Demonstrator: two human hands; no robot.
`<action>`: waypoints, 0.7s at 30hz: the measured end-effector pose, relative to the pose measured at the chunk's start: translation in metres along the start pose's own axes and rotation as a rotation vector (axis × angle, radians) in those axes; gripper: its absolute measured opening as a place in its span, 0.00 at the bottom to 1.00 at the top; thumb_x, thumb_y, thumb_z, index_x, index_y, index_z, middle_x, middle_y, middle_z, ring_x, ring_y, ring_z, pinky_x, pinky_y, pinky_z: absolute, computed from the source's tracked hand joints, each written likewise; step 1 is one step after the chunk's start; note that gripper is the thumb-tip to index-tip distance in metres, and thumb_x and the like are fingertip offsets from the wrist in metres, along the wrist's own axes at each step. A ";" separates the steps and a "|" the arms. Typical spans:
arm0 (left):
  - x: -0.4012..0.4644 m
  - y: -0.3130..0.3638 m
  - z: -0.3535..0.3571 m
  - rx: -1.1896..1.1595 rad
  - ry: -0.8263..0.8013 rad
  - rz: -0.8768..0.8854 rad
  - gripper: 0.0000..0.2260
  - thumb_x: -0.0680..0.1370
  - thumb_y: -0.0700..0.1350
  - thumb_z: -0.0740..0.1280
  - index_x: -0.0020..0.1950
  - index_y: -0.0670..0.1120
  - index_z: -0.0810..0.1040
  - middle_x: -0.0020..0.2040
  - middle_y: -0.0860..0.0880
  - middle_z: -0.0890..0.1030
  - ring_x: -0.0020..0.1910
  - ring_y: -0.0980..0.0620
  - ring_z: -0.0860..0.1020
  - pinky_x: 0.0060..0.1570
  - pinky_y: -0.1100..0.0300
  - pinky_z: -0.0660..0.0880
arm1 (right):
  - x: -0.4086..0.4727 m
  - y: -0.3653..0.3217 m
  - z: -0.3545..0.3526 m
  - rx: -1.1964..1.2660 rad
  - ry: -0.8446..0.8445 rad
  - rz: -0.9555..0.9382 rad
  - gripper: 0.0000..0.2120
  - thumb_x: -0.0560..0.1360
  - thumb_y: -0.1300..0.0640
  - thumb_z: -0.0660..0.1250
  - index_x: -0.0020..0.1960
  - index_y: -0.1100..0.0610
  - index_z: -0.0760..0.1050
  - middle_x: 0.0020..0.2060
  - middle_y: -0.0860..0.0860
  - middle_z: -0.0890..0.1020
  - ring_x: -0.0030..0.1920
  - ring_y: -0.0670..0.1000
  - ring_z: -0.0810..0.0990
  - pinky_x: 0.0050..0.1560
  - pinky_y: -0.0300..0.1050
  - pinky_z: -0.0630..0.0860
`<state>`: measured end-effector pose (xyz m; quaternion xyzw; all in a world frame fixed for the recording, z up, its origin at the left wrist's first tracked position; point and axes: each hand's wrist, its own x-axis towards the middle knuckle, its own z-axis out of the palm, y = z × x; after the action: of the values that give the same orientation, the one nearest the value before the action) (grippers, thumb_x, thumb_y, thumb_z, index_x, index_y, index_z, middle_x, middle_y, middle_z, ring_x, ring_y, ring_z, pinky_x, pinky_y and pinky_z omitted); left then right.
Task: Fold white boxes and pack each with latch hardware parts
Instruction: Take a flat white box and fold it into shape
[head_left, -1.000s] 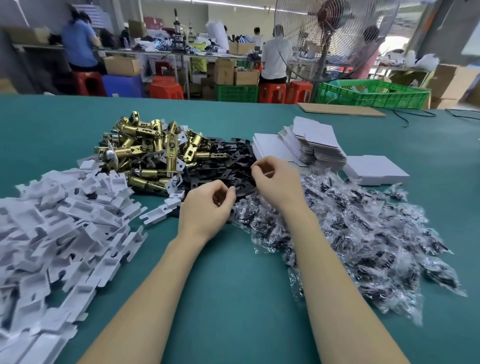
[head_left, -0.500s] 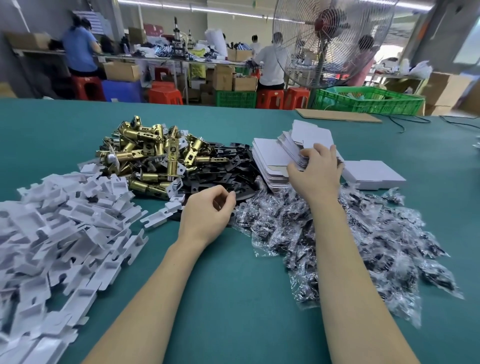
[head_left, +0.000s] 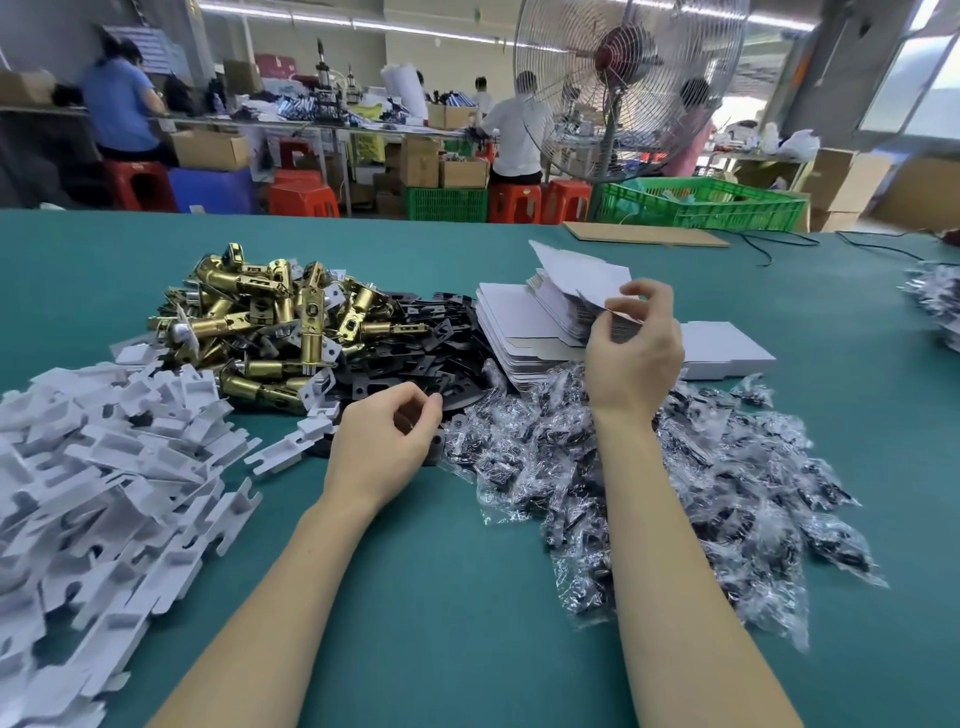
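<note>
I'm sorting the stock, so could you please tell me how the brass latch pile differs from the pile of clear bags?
The brass latches are shiny gold metal cylinders, lying bare; the clear bags are crinkly plastic around small dark parts. The latches form a compact heap on the left, beyond the left hand; the bags spread wide on the right, under the right forearm. Both lie loose on the green table.

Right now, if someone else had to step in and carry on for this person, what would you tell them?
Right hand: pinching the top flat box blank, lifting it off the stack of blanks.
Left hand: fingers curled at the near edge of the black plates; whether it holds one cannot be told.
Brass latches lie beyond the left hand, white inserts far left, bagged screws under the right forearm.
Done: no folded or packed box in view.
Left: fold this blank, then fill it with parts.
</note>
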<state>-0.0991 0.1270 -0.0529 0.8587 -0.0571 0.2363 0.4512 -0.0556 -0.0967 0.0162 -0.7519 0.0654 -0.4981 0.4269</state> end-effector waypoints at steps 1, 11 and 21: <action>0.000 0.000 0.000 -0.007 -0.003 0.000 0.13 0.80 0.55 0.66 0.37 0.54 0.77 0.30 0.59 0.80 0.28 0.62 0.78 0.28 0.71 0.67 | 0.001 0.000 -0.001 0.000 -0.007 -0.008 0.12 0.77 0.64 0.68 0.58 0.54 0.78 0.45 0.43 0.83 0.48 0.49 0.76 0.43 0.28 0.64; 0.000 0.001 0.000 -0.025 -0.012 -0.012 0.13 0.81 0.54 0.67 0.37 0.53 0.78 0.30 0.58 0.80 0.28 0.62 0.78 0.29 0.72 0.68 | 0.003 0.004 0.001 -0.001 -0.137 -0.018 0.05 0.77 0.58 0.74 0.51 0.55 0.87 0.47 0.49 0.77 0.58 0.53 0.75 0.48 0.26 0.66; -0.001 0.010 -0.004 -0.166 -0.021 -0.034 0.12 0.81 0.53 0.70 0.39 0.50 0.80 0.32 0.53 0.81 0.29 0.61 0.78 0.31 0.71 0.70 | 0.001 -0.035 0.010 0.548 -0.170 0.101 0.02 0.80 0.57 0.71 0.51 0.52 0.82 0.45 0.47 0.86 0.45 0.47 0.85 0.47 0.48 0.83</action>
<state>-0.1045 0.1242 -0.0435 0.8217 -0.0667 0.2139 0.5240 -0.0590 -0.0696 0.0400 -0.6434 -0.0701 -0.4104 0.6424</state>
